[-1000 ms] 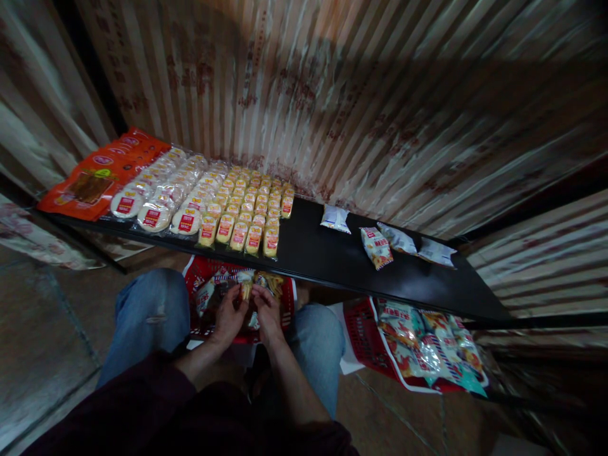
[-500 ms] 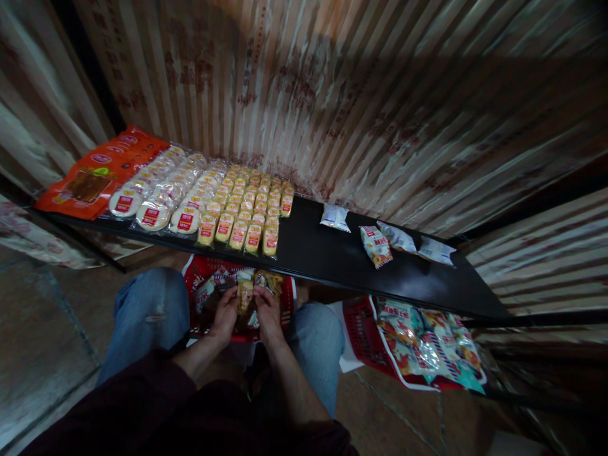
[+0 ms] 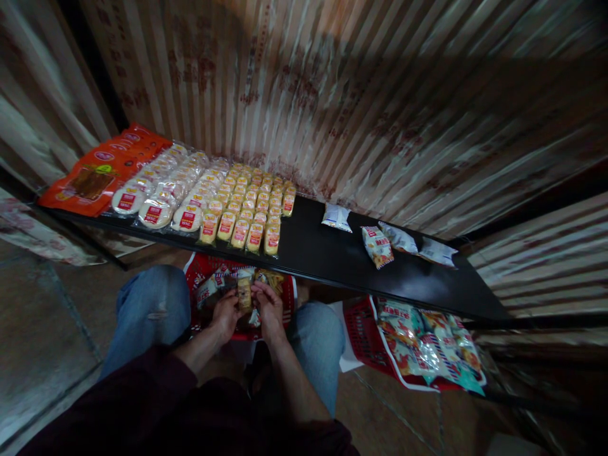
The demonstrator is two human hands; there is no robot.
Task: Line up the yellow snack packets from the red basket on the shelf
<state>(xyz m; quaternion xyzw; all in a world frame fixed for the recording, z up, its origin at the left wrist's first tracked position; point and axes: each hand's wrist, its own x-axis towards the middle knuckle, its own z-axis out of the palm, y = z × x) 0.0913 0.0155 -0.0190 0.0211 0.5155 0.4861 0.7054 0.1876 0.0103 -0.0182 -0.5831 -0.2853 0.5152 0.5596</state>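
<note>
My left hand [image 3: 223,313] and my right hand [image 3: 268,308] are both closed on a small yellow snack packet [image 3: 244,295], held upright between them over a red basket [image 3: 205,268] on the floor between my knees. The basket holds more wrapped snacks. Just above and ahead runs a black shelf [image 3: 323,253]. On its left part lie rows of the same yellow packets [image 3: 251,209], rows of round white packets [image 3: 161,190] and flat orange packs [image 3: 102,171].
Several loose small bags [image 3: 377,245] lie on the right part of the shelf. A second red basket [image 3: 365,335] with large colourful bags [image 3: 422,345] sits on the floor under the shelf's right end. Striped panelling forms the wall behind.
Both hands have lifted slightly over the basket and the yellow packet now stands more upright between them. The view has shifted a little.
</note>
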